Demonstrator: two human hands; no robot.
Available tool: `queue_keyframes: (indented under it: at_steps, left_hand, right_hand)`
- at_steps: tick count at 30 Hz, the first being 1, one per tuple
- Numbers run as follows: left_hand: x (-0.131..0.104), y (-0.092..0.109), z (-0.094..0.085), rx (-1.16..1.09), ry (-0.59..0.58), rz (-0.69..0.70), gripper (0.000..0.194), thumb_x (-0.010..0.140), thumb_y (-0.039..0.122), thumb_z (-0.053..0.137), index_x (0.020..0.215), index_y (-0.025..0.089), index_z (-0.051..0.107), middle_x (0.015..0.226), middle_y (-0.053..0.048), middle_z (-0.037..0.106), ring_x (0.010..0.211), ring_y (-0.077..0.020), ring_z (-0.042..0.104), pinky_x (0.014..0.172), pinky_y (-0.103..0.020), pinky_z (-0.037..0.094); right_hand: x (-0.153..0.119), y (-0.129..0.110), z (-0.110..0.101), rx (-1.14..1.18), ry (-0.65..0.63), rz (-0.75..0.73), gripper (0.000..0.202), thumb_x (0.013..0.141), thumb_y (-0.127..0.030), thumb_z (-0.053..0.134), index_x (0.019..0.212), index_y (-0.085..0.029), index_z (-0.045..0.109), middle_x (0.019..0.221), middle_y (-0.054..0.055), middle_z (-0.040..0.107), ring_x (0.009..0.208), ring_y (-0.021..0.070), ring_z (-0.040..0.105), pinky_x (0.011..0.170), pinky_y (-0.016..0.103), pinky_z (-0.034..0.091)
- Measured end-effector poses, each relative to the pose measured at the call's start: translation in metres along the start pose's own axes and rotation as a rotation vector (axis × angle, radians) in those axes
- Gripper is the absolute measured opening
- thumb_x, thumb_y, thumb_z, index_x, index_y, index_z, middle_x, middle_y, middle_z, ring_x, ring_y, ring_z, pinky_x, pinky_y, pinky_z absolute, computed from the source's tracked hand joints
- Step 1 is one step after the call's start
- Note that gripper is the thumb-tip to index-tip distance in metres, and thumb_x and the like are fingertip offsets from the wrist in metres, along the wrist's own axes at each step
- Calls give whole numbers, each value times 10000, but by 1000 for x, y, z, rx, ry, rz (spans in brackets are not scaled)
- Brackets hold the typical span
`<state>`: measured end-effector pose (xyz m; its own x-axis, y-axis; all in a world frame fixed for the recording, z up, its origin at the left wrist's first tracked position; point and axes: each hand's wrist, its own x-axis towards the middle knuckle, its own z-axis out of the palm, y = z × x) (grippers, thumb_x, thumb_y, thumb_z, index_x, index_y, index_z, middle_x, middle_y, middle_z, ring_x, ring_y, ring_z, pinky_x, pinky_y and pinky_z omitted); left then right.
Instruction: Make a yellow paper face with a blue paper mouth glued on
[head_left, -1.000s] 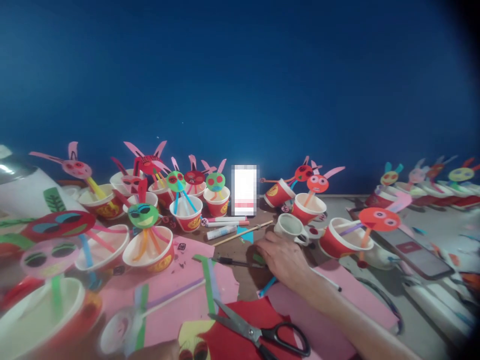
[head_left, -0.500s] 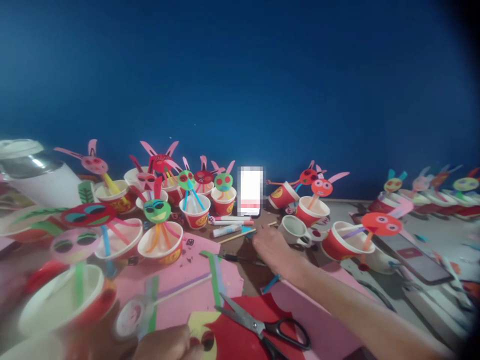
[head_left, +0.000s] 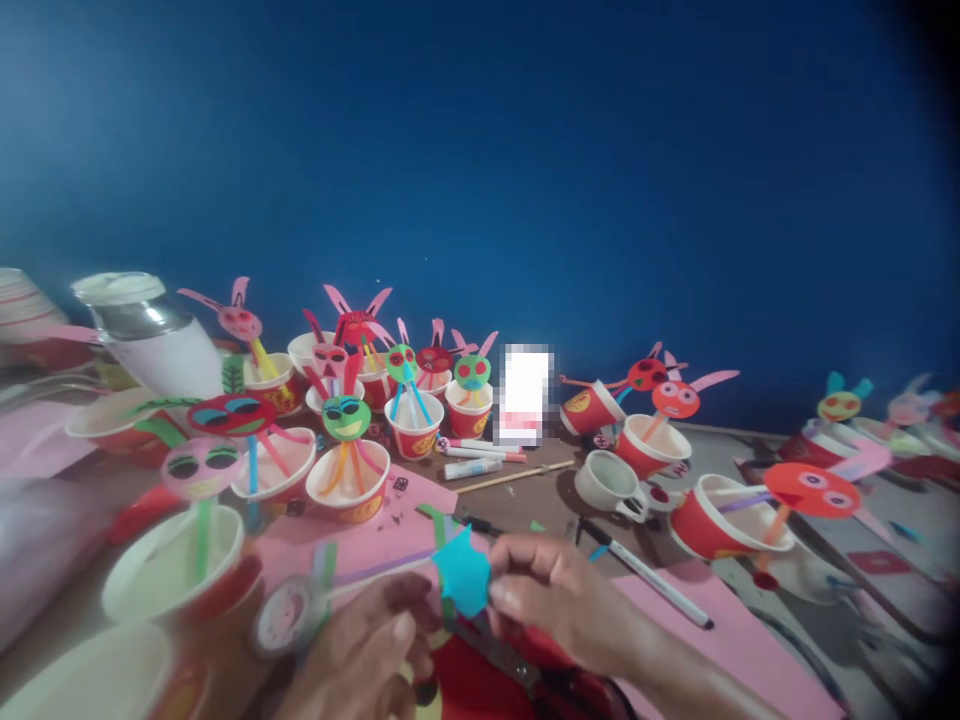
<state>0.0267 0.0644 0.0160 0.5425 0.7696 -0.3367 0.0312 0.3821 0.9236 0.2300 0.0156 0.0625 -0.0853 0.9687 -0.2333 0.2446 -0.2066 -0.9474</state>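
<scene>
In the head view, a small turquoise paper cutout (head_left: 463, 572) with a jagged edge is pinched by my right hand (head_left: 555, 595) between thumb and fingers. My left hand (head_left: 371, 645) is just left of the cutout, its fingers loosely bent and apart. Below it shows a bit of yellow paper with a dark eye (head_left: 427, 692), mostly hidden by the hand. Black-handled scissors (head_left: 517, 668) lie under my right hand on red paper (head_left: 469, 680). A black-capped white marker (head_left: 652, 575) rests to the right of that hand.
Red-and-white paper cups with rabbit-eared paper heads (head_left: 346, 480) crowd the left and back. A pale mug (head_left: 607, 485), a thin wooden stick (head_left: 517, 476) and pens (head_left: 480, 450) lie ahead. Pink paper (head_left: 720, 620) covers the right front. A blurred-out bright screen (head_left: 525, 390) stands against the blue wall.
My right hand has come back from beside the mug, now with the turquoise cutout in it. My left hand has risen toward it. The view has shifted left.
</scene>
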Motion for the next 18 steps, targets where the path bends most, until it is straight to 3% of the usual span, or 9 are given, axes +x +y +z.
queue_keyframes:
  at_steps: [2, 4, 7, 10, 12, 14, 16, 18]
  left_hand:
    - [6, 3, 5, -184, -47, -32, 520, 594, 610, 695, 854, 176, 577, 682, -24, 584, 575, -145, 555, 415, -209, 404]
    - [7, 5, 7, -249, -75, -41, 520, 566, 564, 740, 850, 167, 558, 656, -4, 577, 473, -95, 494, 404, -196, 371]
    - [5, 7, 8, -201, 20, -65, 342, 683, 435, 709, 782, 156, 539, 575, 33, 534, 442, -52, 436, 456, -182, 347]
    - [0, 5, 8, -110, 98, -68, 351, 649, 441, 728, 728, 154, 542, 506, 50, 498, 423, -56, 411, 441, -182, 328]
    - [-4, 3, 6, -44, 132, -5, 350, 629, 444, 742, 704, 148, 571, 507, 47, 487, 432, -53, 407, 436, -174, 320]
    - [-9, 3, 4, -8, 200, 105, 303, 642, 408, 749, 748, 158, 614, 619, 22, 545, 512, -63, 467, 485, -169, 365]
    - [-14, 4, 2, -35, 224, 157, 293, 680, 409, 726, 845, 186, 633, 733, -1, 592, 602, -89, 529, 554, -179, 419]
    - [-16, 5, 0, -129, 77, 59, 334, 774, 498, 600, 863, 178, 631, 674, -18, 582, 580, -108, 535, 547, -203, 437]
  right_hand:
    - [3, 7, 23, 238, -18, 49, 148, 780, -259, 493, 712, -161, 580, 579, -32, 586, 507, 72, 489, 521, 187, 378]
    - [7, 13, 38, 300, -16, 64, 141, 773, -254, 511, 684, -158, 564, 562, -39, 561, 503, 67, 458, 531, 189, 363]
    - [10, 20, 45, 301, -36, 23, 181, 800, -305, 548, 724, -143, 579, 616, -30, 566, 554, 73, 467, 572, 197, 374]
    - [9, 25, 46, 219, -30, -48, 221, 816, -372, 580, 818, -152, 601, 679, -24, 579, 602, 88, 492, 570, 195, 383]
    - [8, 28, 44, 46, 27, -98, 161, 847, -321, 556, 825, -172, 614, 677, -24, 596, 598, 96, 511, 554, 196, 388]
    - [8, 29, 40, -166, 114, -248, 129, 875, -219, 508, 846, -190, 631, 715, -9, 635, 641, 113, 554, 593, 215, 416]
    - [8, 29, 34, -336, 205, -556, 171, 863, -128, 493, 947, -195, 627, 838, 26, 673, 770, 145, 598, 702, 259, 448]
    - [8, 30, 28, -441, 249, -847, 261, 837, -56, 489, 1045, -174, 594, 940, 65, 681, 886, 167, 603, 789, 298, 453]
